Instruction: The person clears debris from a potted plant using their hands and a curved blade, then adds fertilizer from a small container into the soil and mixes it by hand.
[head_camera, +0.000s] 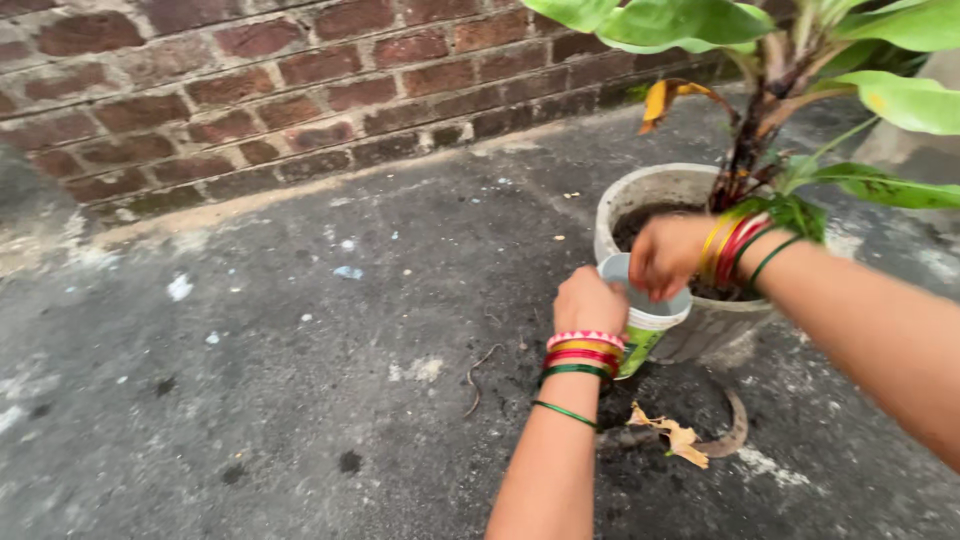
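Brick-walled yard: left hand (590, 300) grips cup (645, 325); right hand (668, 255), fingers curled, seemingly pinching inside.

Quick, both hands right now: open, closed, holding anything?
Left hand: closed around the side of the white and green cup.
Right hand: fingers curled over the cup's rim, beside the plant pot; whether it grips is unclear.

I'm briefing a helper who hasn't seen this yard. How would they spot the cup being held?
Below the brick wall, find the grey plant pot. Against its near rim, the left hand holds a pale cup with a green base, far smaller than the pot.
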